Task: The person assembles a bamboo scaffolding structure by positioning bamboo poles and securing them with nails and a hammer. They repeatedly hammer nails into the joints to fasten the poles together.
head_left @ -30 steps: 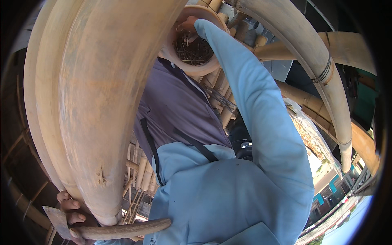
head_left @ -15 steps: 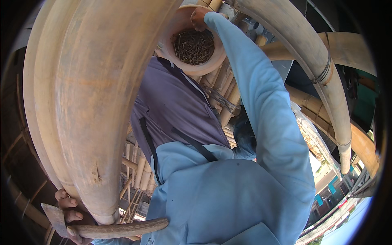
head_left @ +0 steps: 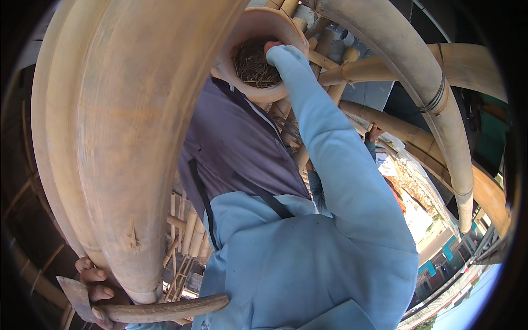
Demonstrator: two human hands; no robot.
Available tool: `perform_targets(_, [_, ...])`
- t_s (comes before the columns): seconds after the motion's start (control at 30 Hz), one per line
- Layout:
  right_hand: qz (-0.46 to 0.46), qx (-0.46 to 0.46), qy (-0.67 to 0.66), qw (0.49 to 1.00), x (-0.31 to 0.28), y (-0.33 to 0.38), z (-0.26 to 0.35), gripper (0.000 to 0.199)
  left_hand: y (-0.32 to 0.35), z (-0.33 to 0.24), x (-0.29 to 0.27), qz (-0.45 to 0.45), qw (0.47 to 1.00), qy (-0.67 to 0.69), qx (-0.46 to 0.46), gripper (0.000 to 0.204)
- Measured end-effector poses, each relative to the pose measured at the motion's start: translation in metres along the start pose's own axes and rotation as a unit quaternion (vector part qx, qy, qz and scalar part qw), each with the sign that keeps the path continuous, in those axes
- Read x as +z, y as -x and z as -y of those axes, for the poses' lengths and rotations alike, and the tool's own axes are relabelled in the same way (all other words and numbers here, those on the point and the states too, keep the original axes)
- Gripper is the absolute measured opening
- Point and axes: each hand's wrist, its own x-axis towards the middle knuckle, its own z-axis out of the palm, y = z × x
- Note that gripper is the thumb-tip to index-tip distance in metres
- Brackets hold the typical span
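From the head camera, the right hand (head_left: pixel 273 46) is at the top of the view, at the end of a pale blue sleeve (head_left: pixel 335 159), and reaches into a round tan container (head_left: pixel 247 33) whose inside is full of dark nails (head_left: pixel 252 66). Only a small reddish part of that hand shows above the cuff at the container's rim, touching the nails; whether its fingers are pinched on any or spread, I cannot tell. The container sits directly under and around that hand, pressed against the purple cloth (head_left: pixel 236 148) of the person's front. The left hand (head_left: pixel 94 280) is well apart from it, at the lower left edge, its fingers wrapped tight around the wooden handle (head_left: pixel 165 309) of a hammer, whose flat metal head (head_left: pixel 74 294) juts out just left of the fingers. The handle runs rightward from that hand toward the blue garment. 1 thick bamboo pole (head_left: pixel 121 137) rises just above and beside the left hand, filling the left side. More bamboo poles (head_left: pixel 423 99) curve past the right hand on its right side, bound with a dark wire band (head_left: pixel 437 98).
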Motion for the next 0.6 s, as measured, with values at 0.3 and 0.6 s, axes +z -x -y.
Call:
perform_targets(0.3, [0.297, 0.036, -0.135, 0.945, -0.032, 0.050, 0.015, 0.063, -0.004, 0.003, -0.001, 0.018, 1.000, 0.005, 0.006, 0.039])
perform_targets(0.6, [0.021, 0.170, -0.310, 0.935, 0.021, 0.080, 0.066, 0.062, -0.009, 0.015, -0.025, 0.076, 0.996, 0.016, 0.033, 0.038])
